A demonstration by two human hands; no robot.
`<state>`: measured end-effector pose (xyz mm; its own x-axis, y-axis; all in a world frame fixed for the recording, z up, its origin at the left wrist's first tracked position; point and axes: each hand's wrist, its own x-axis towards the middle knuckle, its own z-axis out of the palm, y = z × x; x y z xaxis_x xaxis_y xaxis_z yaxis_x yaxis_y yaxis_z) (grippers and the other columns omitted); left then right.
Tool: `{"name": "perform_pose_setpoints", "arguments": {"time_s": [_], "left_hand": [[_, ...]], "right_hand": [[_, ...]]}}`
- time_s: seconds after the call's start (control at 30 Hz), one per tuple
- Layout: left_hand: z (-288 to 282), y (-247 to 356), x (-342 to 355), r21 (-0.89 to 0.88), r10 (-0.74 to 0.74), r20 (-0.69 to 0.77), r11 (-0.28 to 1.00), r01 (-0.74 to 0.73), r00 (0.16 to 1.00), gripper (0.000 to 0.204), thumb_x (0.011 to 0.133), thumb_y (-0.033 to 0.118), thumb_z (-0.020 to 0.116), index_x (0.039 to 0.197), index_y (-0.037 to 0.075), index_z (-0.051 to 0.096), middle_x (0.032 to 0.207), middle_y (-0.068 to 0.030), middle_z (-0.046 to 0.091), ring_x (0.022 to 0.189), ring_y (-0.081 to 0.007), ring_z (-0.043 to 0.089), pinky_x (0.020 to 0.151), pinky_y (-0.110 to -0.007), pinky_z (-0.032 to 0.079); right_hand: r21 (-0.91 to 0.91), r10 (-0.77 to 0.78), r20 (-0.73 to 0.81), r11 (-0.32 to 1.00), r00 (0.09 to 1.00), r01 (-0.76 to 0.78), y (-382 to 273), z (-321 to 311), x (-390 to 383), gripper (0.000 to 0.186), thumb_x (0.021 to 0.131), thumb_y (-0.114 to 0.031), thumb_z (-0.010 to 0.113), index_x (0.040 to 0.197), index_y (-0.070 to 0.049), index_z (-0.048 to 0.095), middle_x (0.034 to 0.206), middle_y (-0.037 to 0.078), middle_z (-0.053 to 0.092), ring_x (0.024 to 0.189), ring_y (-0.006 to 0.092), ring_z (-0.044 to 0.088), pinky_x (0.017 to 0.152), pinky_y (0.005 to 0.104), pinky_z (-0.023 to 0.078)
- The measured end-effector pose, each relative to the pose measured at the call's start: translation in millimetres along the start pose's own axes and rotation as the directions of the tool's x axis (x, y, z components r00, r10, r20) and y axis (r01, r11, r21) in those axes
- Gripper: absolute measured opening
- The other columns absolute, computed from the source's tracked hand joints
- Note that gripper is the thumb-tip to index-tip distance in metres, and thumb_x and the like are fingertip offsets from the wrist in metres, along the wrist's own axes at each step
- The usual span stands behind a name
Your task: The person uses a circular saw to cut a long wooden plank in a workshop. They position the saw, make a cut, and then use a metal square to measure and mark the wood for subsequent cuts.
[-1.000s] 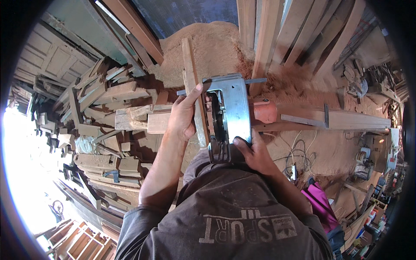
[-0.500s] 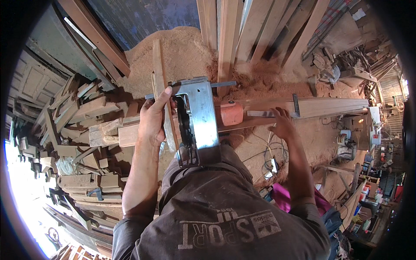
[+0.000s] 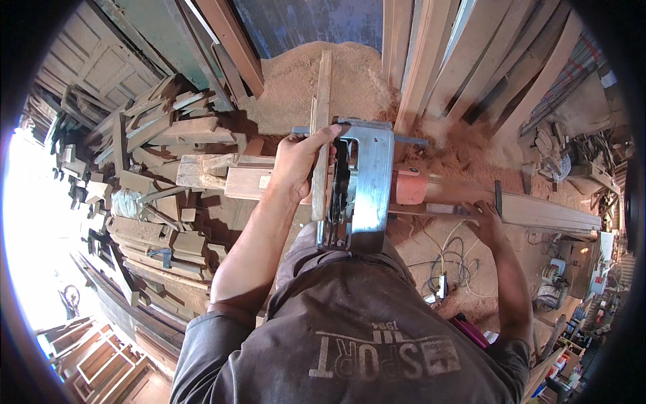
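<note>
My left hand (image 3: 299, 158) is closed round a thin wooden strip (image 3: 325, 87), its thumb reaching onto the edge of the circular saw (image 3: 374, 182). The saw's shiny metal base faces up, and its dark blade area shows beside the strip. An orange-red motor housing (image 3: 409, 187) sticks out to the right. Beneath the saw runs a long wooden beam (image 3: 538, 209). On the beam, to the right of the housing, lies an L-shaped try square (image 3: 443, 209) with a dark arm. My right hand (image 3: 486, 219) has its fingers bent on the square near its corner.
Offcuts (image 3: 182, 131) pile up on the left, with stacked boards (image 3: 158, 232) below them. Tall planks (image 3: 464, 60) lean at the back right beside a sawdust heap (image 3: 289, 74). A coiled cable (image 3: 454, 259) lies on the floor under my right forearm.
The whole view has shifted, so the scene sits farther right. My right hand's fingers have settled lower on the try square. My left hand keeps its grip on the strip at the saw.
</note>
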<state>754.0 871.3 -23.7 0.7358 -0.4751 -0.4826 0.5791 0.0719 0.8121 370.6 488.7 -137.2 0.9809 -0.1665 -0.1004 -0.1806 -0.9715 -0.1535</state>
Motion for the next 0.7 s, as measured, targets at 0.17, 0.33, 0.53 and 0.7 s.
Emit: {"name": "perform_pose_setpoints", "arguments": {"time_s": [0.17, 0.33, 0.53, 0.7], "left_hand": [[3.8, -2.6, -3.5, -0.059, 0.013, 0.009, 0.998, -0.012, 1.0, 0.035, 0.094, 0.019, 0.081, 0.114, -0.008, 0.069, 0.086, -0.0073, 0.069, 0.072, -0.0144, 0.066, 0.063, -0.029, 0.055], [5.1, -0.3, -12.4, -0.09, 0.021, 0.048, 0.996, -0.017, 0.999, 0.035, 0.095, 0.021, 0.081, 0.115, -0.005, 0.068, 0.083, -0.0059, 0.067, 0.067, -0.0131, 0.064, 0.055, -0.027, 0.054], [29.1, 6.3, -33.6, -0.027, 0.064, 0.091, 0.998, -0.062, 0.994, 0.043, 0.084, 0.018, 0.091, 0.108, -0.006, 0.066, 0.089, -0.0096, 0.071, 0.069, -0.0157, 0.066, 0.059, -0.032, 0.055], [43.9, 10.7, -56.7, 0.479, 0.266, -0.031, 0.85, -0.22, 0.963, 0.048, 0.086, 0.025, 0.089, 0.111, -0.007, 0.063, 0.098, -0.0134, 0.07, 0.081, -0.0169, 0.068, 0.068, -0.034, 0.057]], "right_hand": [[-0.13, 0.079, 0.097, 0.989, 0.992, -0.066, -19.7, 6.1, -6.2, 0.067, 0.086, -0.008, 0.075, 0.149, -0.019, 0.056, 0.147, 0.015, 0.049, 0.139, 0.0356, 0.047, 0.111, 0.0517, 0.045], [-0.181, 0.187, 0.144, 0.97, 0.972, -0.16, -4.4, 25.1, -6.3, 0.05, 0.098, -0.014, 0.06, 0.148, -0.016, 0.057, 0.144, 0.011, 0.053, 0.138, 0.0364, 0.049, 0.114, 0.0529, 0.043], [-0.328, 0.049, 0.061, 0.944, 0.997, -0.026, 10.0, 30.2, -3.9, 0.048, 0.093, -0.013, 0.062, 0.141, -0.016, 0.061, 0.139, 0.011, 0.055, 0.13, 0.0336, 0.054, 0.106, 0.0518, 0.048], [-0.374, -0.007, -0.087, 0.927, 0.996, -0.026, 19.4, 46.8, -10.5, 0.047, 0.089, -0.013, 0.069, 0.136, -0.013, 0.063, 0.129, 0.012, 0.059, 0.129, 0.0342, 0.054, 0.105, 0.0522, 0.048]]}}
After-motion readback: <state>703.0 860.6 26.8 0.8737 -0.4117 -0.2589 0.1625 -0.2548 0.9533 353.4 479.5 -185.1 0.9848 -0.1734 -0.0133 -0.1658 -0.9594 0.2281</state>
